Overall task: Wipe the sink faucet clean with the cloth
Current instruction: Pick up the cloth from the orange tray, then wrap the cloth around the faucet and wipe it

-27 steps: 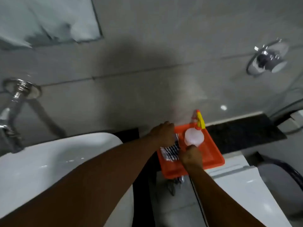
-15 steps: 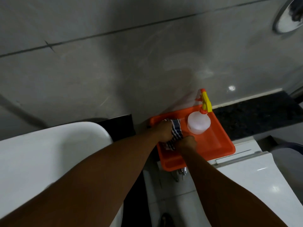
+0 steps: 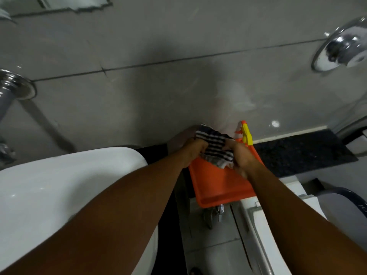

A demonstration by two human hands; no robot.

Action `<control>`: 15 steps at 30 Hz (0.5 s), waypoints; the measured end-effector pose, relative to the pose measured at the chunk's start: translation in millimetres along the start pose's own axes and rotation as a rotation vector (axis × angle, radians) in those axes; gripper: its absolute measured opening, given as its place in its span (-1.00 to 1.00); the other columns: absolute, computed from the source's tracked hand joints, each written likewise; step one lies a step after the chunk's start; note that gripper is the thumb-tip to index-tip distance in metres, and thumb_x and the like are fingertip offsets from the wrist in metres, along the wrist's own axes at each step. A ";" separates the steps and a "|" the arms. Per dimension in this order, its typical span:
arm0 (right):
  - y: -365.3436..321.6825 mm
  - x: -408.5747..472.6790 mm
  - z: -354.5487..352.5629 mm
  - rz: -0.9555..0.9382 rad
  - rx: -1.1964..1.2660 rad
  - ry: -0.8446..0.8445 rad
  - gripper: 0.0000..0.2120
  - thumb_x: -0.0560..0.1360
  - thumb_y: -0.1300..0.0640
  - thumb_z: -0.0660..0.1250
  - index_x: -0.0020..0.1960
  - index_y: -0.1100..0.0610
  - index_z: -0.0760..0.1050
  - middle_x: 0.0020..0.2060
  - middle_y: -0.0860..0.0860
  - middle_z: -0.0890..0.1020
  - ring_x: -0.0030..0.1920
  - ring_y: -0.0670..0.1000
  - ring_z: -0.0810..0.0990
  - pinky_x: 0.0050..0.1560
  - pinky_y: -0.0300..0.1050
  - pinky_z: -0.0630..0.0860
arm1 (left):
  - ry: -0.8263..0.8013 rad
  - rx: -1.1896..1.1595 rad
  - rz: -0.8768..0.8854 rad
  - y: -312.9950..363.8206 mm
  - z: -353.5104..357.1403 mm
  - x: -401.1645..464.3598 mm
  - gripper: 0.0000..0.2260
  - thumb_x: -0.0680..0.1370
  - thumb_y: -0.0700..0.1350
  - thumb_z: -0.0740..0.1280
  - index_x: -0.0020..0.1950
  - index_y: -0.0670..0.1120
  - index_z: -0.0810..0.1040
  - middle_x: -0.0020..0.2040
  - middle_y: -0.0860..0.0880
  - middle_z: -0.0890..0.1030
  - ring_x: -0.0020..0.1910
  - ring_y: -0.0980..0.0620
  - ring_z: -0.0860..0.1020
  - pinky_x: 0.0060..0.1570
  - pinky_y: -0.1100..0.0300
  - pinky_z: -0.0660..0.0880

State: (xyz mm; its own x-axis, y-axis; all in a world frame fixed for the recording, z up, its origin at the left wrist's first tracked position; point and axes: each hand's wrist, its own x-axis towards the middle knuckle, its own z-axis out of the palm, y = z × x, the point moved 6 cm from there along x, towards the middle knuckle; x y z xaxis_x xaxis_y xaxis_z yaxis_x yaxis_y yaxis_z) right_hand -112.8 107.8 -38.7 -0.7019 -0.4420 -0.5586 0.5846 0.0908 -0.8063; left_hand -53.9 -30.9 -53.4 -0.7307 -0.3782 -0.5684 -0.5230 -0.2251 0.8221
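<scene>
Wall [image 3: 178, 46]: grey tiled surface filling the upper part of the view, with dark grout lines.
Sink [image 3: 59, 195]: white basin at lower left; the left forearm crosses above its right rim.
White fixture [image 3: 264, 225]: white body at lower right, under the right forearm; its type cannot be told.
Dark ledge [image 3: 297, 151]: speckled black strip along the wall base, to the right of the tray.
Tray [image 3: 218, 185]: orange, shallow, set between sink and white fixture; its near floor is bare.
Faucet [image 3: 8, 92]: chrome, wall-mounted at the far left edge above the sink, well apart from both hands; only partly in view.
Wall fitting [image 3: 341, 48]: chrome round plate and knob at upper right.
Left hand [image 3: 193, 153]: closed around the left end of the cloth, above the far part of the tray.
Right hand [image 3: 241, 155]: closed around the right end of the cloth, just beside the spray trigger.
Cloth [image 3: 214, 147]: dark-and-white striped, bunched, held between both hands above the tray, clear of the faucet.
Spray trigger [image 3: 246, 133]: yellow and orange head at the tray's far right corner; the bottle body is hidden by the right hand.
</scene>
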 end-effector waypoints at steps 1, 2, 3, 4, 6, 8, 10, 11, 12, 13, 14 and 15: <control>-15.0 -11.2 4.7 -0.015 0.039 -0.028 -0.56 0.42 0.38 0.18 0.29 0.38 0.48 -0.38 0.12 0.70 -0.47 -0.01 0.65 -0.57 -0.27 0.50 | -0.034 -0.066 -0.051 6.8 -5.9 -13.1 -0.83 0.35 -0.24 0.27 -0.43 -0.06 0.53 -0.32 -0.02 0.60 -0.23 -0.05 0.53 -0.22 0.18 0.49; -28.9 -21.7 10.2 -0.029 0.069 -0.057 -0.46 0.42 0.40 0.16 0.41 0.34 0.36 -0.25 0.18 0.73 -0.36 0.04 0.68 -0.52 -0.24 0.54 | -0.057 -0.129 -0.079 14.9 -12.6 -26.5 -0.85 0.29 -0.19 0.29 -0.48 -0.03 0.50 -0.33 -0.01 0.58 -0.25 -0.04 0.53 -0.23 0.18 0.50; -42.0 -29.7 15.9 -0.048 0.079 -0.070 -0.39 0.42 0.41 0.16 0.47 0.24 0.26 -0.02 0.28 0.71 -0.17 0.15 0.70 -0.40 -0.16 0.60 | -0.074 -0.189 -0.080 24.5 -20.3 -39.2 -0.92 0.26 -0.16 0.32 -0.43 -0.02 0.55 -0.28 -0.02 0.61 -0.22 -0.05 0.55 -0.21 0.15 0.53; -54.5 -38.8 21.0 -0.061 0.082 -0.080 -0.39 0.42 0.39 0.17 0.46 0.20 0.24 0.18 0.35 0.62 0.01 0.26 0.67 -0.26 -0.07 0.62 | -0.092 -0.256 -0.050 36.3 -27.5 -50.5 -0.94 0.26 -0.14 0.35 -0.32 -0.03 0.61 -0.22 -0.05 0.64 -0.18 -0.06 0.58 -0.17 0.12 0.55; -77.8 -60.9 38.6 -0.058 0.062 -0.133 -0.43 0.41 0.34 0.15 0.44 0.35 0.31 0.31 0.39 0.51 0.12 0.33 0.61 -0.09 0.04 0.62 | -0.113 -0.342 0.021 63.5 -45.3 -75.2 -0.84 0.32 -0.13 0.41 -0.11 -0.08 0.65 -0.12 -0.08 0.68 -0.11 -0.08 0.62 -0.10 0.08 0.57; -97.9 -82.3 62.4 -0.058 0.045 -0.197 -0.49 0.43 0.31 0.12 0.36 0.37 0.44 0.30 0.39 0.52 0.12 0.31 0.59 0.03 0.08 0.62 | -0.102 -0.345 0.096 93.0 -69.7 -102.8 -0.80 0.42 -0.15 0.42 0.02 -0.13 0.65 -0.02 -0.11 0.69 -0.05 -0.10 0.63 -0.05 0.07 0.56; -116.3 -105.1 94.6 -0.066 0.026 -0.259 -0.53 0.46 0.31 0.13 0.34 0.36 0.46 0.27 0.36 0.56 0.13 0.30 0.60 0.06 0.11 0.61 | -0.069 -0.307 0.159 121.8 -102.6 -136.8 -0.70 0.44 -0.20 0.42 0.16 -0.23 0.63 0.08 -0.19 0.69 0.02 -0.16 0.64 0.05 0.00 0.58; -124.6 -114.9 111.1 -0.073 0.011 -0.274 -0.56 0.48 0.31 0.15 0.32 0.34 0.48 0.24 0.34 0.59 0.07 0.27 0.64 -0.01 0.08 0.67 | -0.037 -0.277 0.192 135.5 -121.0 -154.9 -0.66 0.43 -0.23 0.43 0.19 -0.28 0.62 0.09 -0.23 0.69 0.02 -0.18 0.65 0.08 -0.05 0.60; -132.9 -124.7 130.8 -0.083 -0.008 -0.291 -0.61 0.50 0.30 0.19 0.30 0.32 0.50 0.18 0.30 0.64 -0.02 0.21 0.70 -0.13 0.02 0.71 | 0.004 -0.250 0.229 149.5 -142.7 -173.4 -0.66 0.41 -0.26 0.45 0.17 -0.29 0.62 0.07 -0.26 0.70 -0.01 -0.19 0.66 0.09 -0.09 0.61; -141.0 -133.6 149.8 -0.099 -0.034 -0.298 -0.65 0.51 0.29 0.22 0.27 0.30 0.52 0.11 0.25 0.69 -0.10 0.15 0.73 -0.22 -0.03 0.70 | 0.047 -0.220 0.259 161.6 -162.9 -190.7 -0.71 0.40 -0.27 0.47 0.11 -0.27 0.65 0.01 -0.25 0.72 -0.07 -0.18 0.69 0.04 -0.10 0.63; -147.8 -142.4 168.4 -0.124 -0.059 -0.300 -0.68 0.51 0.28 0.26 0.25 0.29 0.55 0.05 0.21 0.72 -0.15 0.11 0.74 -0.26 -0.07 0.69 | 0.088 -0.201 0.280 172.2 -181.7 -206.5 -0.78 0.40 -0.28 0.48 0.03 -0.25 0.66 -0.07 -0.22 0.74 -0.14 -0.15 0.71 -0.03 -0.07 0.67; -153.2 -151.7 189.4 -0.159 -0.078 -0.302 -0.70 0.50 0.28 0.30 0.23 0.28 0.57 0.01 0.19 0.73 -0.17 0.09 0.74 -0.26 -0.08 0.69 | 0.130 -0.178 0.300 180.9 -203.0 -224.1 -0.84 0.41 -0.28 0.48 -0.03 -0.23 0.67 -0.15 -0.18 0.75 -0.20 -0.12 0.72 -0.09 -0.02 0.69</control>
State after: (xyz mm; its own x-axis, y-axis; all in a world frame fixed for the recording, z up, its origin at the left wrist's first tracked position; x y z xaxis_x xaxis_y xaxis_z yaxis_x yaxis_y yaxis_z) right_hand -18.8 -8.1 206.5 -0.6223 -0.6993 -0.3516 0.4368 0.0625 -0.8974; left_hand 104.3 -169.2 229.4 -0.7724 -0.5590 -0.3015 -0.2012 -0.2349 0.9510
